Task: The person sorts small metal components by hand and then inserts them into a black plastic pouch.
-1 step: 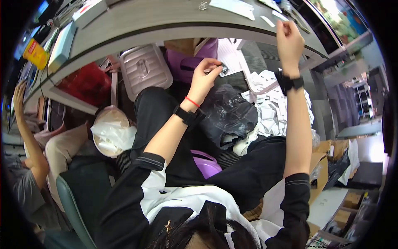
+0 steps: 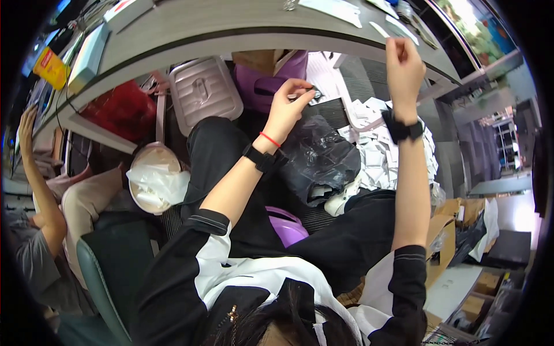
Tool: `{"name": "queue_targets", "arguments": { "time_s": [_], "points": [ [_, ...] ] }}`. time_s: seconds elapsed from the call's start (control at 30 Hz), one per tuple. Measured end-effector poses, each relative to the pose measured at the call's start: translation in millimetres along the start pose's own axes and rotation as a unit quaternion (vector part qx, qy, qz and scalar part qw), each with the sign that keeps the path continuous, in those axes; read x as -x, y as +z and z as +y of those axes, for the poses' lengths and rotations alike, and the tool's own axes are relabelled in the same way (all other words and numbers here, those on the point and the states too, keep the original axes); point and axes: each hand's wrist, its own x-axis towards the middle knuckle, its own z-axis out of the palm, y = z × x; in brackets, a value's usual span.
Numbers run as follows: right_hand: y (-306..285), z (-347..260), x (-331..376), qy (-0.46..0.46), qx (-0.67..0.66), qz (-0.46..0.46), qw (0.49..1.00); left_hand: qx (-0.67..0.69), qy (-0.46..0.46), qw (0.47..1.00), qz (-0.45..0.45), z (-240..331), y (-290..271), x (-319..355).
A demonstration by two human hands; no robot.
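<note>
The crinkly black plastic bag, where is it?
In the head view, the crinkly black plastic bag sits centre, just right of the left hand, beside the white paper pile.

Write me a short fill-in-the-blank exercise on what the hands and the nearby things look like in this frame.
1. The left hand pinches a small dark object, and its wrist carries a thin ____ string beside a black band.
2. The right hand is raised at the edge of the grey ____.
3. The black plastic bag lies on the person's ____.

Missing words: red; desk; lap
</note>
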Motion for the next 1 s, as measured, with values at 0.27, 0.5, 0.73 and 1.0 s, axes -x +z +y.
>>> {"name": "queue_targets", "arguments": {
  "time_s": [0.27, 0.5, 0.73, 1.0],
  "points": [
    [2.5, 6.8, 150.5, 0.271, -0.433, -0.176, 0.842, -0.041, 0.006, 0.999, -0.024, -5.0, 13.5, 7.4],
    [7.5, 34.8, 174.2, 0.463, -0.696, -0.123, 0.535, -0.040, -0.020, 0.997, -0.062, -25.4, 19.6, 3.3],
    [-4.1, 35.1, 167.8, 0.446, -0.775, -0.062, 0.443, -0.042, -0.019, 0.996, -0.078, -29.9, 25.2, -2.5],
    [-7.3, 34.9, 165.9, 0.378, -0.698, -0.103, 0.599, -0.051, -0.023, 0.993, -0.099, -30.7, 38.8, 3.6]
  ]
}}
